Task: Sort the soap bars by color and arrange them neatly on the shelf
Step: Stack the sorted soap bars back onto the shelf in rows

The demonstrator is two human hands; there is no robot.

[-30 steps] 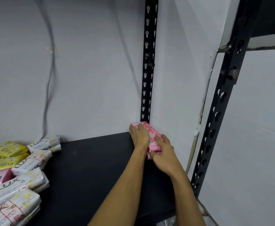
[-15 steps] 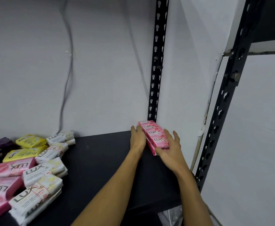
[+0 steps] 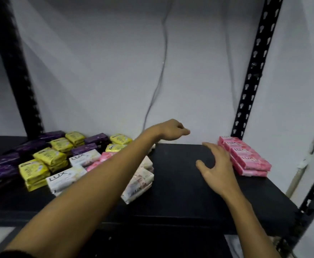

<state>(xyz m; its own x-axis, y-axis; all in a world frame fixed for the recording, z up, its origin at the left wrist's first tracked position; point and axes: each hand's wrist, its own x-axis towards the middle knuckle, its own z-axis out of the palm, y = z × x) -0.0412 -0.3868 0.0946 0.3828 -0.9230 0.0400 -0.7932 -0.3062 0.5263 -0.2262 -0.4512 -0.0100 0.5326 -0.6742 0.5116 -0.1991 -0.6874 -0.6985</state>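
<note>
Pink soap stack at right end of shelf. Right hand beside it, grip spread. Left hand above shelf, fingers loosely curled, empty. Mixed soaps left.

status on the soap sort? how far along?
Done: pink stack lined up at the shelf's right end. In hand: nothing; left hand and right hand hold no bar. Left: mixed pile of purple bars, yellow bars, white bars and loose pink bars unsorted.

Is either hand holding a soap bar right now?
No: the left hand hangs loosely curled above the shelf, and the right hand is spread open beside the pink stack.
</note>
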